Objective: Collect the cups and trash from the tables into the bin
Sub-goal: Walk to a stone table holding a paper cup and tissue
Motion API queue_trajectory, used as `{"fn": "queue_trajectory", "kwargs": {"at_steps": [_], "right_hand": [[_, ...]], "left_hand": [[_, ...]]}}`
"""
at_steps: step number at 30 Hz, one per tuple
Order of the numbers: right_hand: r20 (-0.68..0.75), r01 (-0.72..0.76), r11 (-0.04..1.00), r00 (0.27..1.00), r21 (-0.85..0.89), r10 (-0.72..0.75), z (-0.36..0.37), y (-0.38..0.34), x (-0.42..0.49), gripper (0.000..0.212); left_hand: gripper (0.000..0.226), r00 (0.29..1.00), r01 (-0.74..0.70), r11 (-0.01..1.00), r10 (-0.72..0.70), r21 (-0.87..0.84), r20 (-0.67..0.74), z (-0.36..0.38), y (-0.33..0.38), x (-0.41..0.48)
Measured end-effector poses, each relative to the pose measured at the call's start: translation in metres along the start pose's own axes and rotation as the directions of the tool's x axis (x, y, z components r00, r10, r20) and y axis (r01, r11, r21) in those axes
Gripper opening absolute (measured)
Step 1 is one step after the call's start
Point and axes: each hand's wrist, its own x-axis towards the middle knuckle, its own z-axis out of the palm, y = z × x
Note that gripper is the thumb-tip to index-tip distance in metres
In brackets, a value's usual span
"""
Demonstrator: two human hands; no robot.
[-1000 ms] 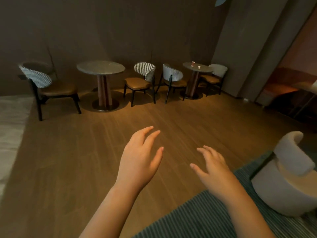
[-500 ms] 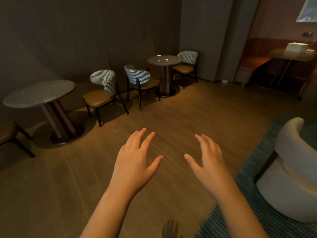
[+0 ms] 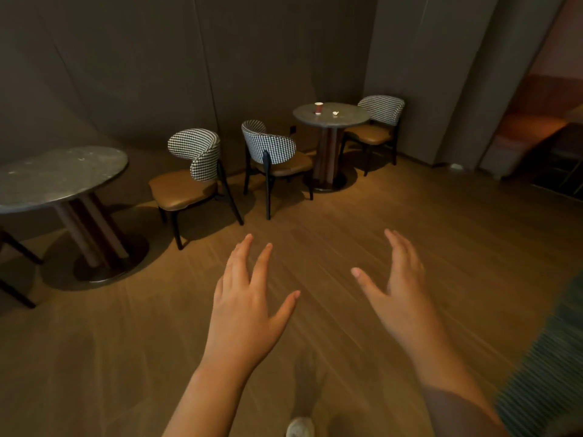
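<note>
A red paper cup (image 3: 318,108) stands on the far round table (image 3: 347,120) near the back wall, with a small crumpled white scrap (image 3: 335,113) beside it on the right. My left hand (image 3: 246,307) and my right hand (image 3: 400,288) are held out in front of me over the wooden floor, fingers straight and spread, holding nothing. Both hands are far short of that table. No bin is in view.
A nearer round table (image 3: 56,178) stands at the left. Three houndstooth-backed chairs (image 3: 195,171) (image 3: 271,152) (image 3: 378,121) sit around the tables. A striped rug (image 3: 549,367) edges in at the right. Wooden floor (image 3: 347,222) stretches between me and the far table. My shoe (image 3: 299,427) shows at the bottom.
The view has moved forward and turned; the far table with the cup now looks larger and closer. The white armchair at the right has left the view. Both hands stay open.
</note>
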Motion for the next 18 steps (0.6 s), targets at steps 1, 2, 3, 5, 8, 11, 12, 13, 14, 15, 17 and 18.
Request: {"fn": "queue_trajectory", "kwargs": {"at_steps": [1, 2, 3, 5, 8, 11, 12, 13, 14, 15, 17, 18], "right_hand": [[0.001, 0.003, 1.0, 1.0, -0.004, -0.003, 0.011, 0.006, 0.031, 0.081], [0.0, -0.001, 1.0, 1.0, -0.01, 0.001, 0.02, 0.012, 0.064, 0.082], [-0.004, -0.005, 1.0, 1.0, -0.016, 0.005, 0.028, 0.018, 0.098, 0.082], [-0.011, -0.011, 1.0, 1.0, -0.024, 0.01, 0.037, 0.03, 0.164, 0.082], [-0.039, -0.07, 0.997, 0.997, -0.027, 0.069, 0.04, 0.048, 0.256, 0.08], [-0.029, -0.109, 0.994, 0.994, -0.028, 0.108, 0.041, 0.07, 0.332, 0.08], [-0.036, -0.108, 0.994, 0.994, -0.023, 0.107, 0.043, 0.08, 0.357, 0.079], [-0.05, -0.105, 0.994, 0.993, -0.028, 0.103, 0.046, 0.091, 0.383, 0.079], [-0.065, -0.104, 0.994, 0.993, -0.04, 0.102, 0.051, 0.103, 0.409, 0.079], [-0.074, -0.109, 0.993, 0.992, -0.052, 0.105, 0.057, 0.116, 0.436, 0.08], [-0.069, -0.135, 0.99, 0.989, -0.043, 0.131, 0.075, 0.143, 0.491, 0.08], [-0.059, -0.149, 0.988, 0.987, -0.027, 0.147, 0.085, 0.158, 0.52, 0.08]], "left_hand": [[0.077, 1.0, -0.009, 1.0, 0.009, 0.011, -0.007, 0.018, -0.005, 0.028], [0.076, 1.0, -0.025, 1.0, 0.025, 0.011, -0.001, 0.036, -0.009, 0.059], [0.075, 0.999, -0.043, 0.999, 0.043, 0.003, 0.014, 0.052, -0.011, 0.092], [0.074, 0.997, -0.074, 0.997, 0.074, -0.02, 0.03, 0.081, -0.014, 0.162], [0.071, 0.992, -0.125, 0.991, 0.126, -0.041, 0.031, 0.119, -0.008, 0.266], [0.07, 0.979, -0.196, 0.978, 0.2, -0.071, 0.044, 0.157, 0.005, 0.357], [0.07, 0.974, -0.215, 0.973, 0.219, -0.079, 0.049, 0.171, 0.009, 0.386], [0.071, 0.97, -0.231, 0.97, 0.236, -0.082, 0.053, 0.187, 0.013, 0.414], [0.071, 0.967, -0.244, 0.967, 0.248, -0.077, 0.052, 0.203, 0.014, 0.441], [0.072, 0.965, -0.253, 0.965, 0.256, -0.066, 0.049, 0.222, 0.015, 0.467], [0.072, 0.963, -0.26, 0.964, 0.263, -0.048, 0.061, 0.26, 0.013, 0.515], [0.072, 0.963, -0.254, 0.966, 0.257, -0.048, 0.077, 0.279, 0.011, 0.539]]}}
